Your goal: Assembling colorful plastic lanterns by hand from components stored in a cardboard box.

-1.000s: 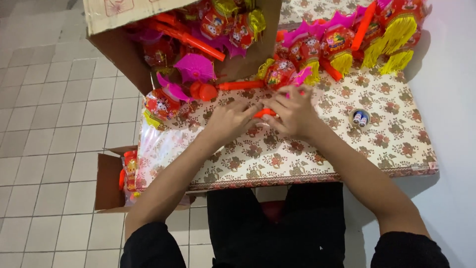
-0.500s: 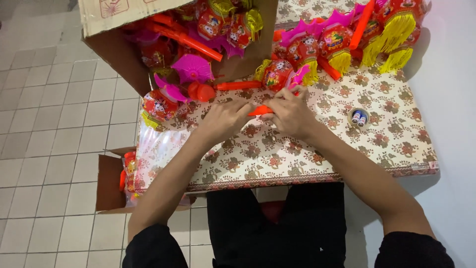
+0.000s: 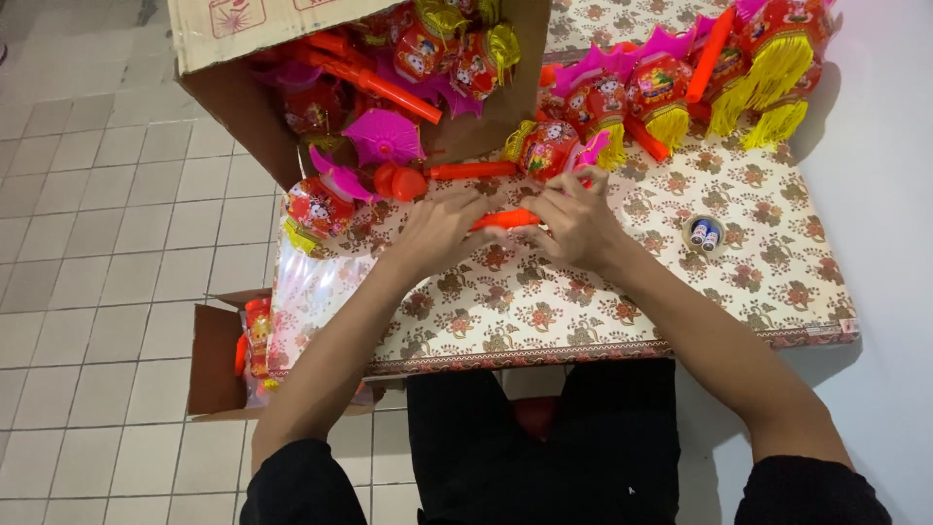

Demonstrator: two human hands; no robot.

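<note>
Both my hands meet at the middle of a table with a floral cloth (image 3: 583,311). My left hand (image 3: 439,231) and my right hand (image 3: 575,226) each grip an end of an orange plastic stick (image 3: 505,220), held level just above the cloth. A red toy lantern with yellow fringe (image 3: 549,148) lies right behind my right hand. Another orange stick with a round red end (image 3: 457,173) lies behind my left hand.
An open cardboard box (image 3: 253,107) tipped on the table's far left spills lanterns and orange sticks. More fringed lanterns (image 3: 719,78) pile at the far right. A small round cap with batteries (image 3: 703,233) sits at right. A floor box (image 3: 219,360) holds packed lanterns.
My hands stay together on the orange stick; only the fingers have shifted slightly. Nothing else has moved.
</note>
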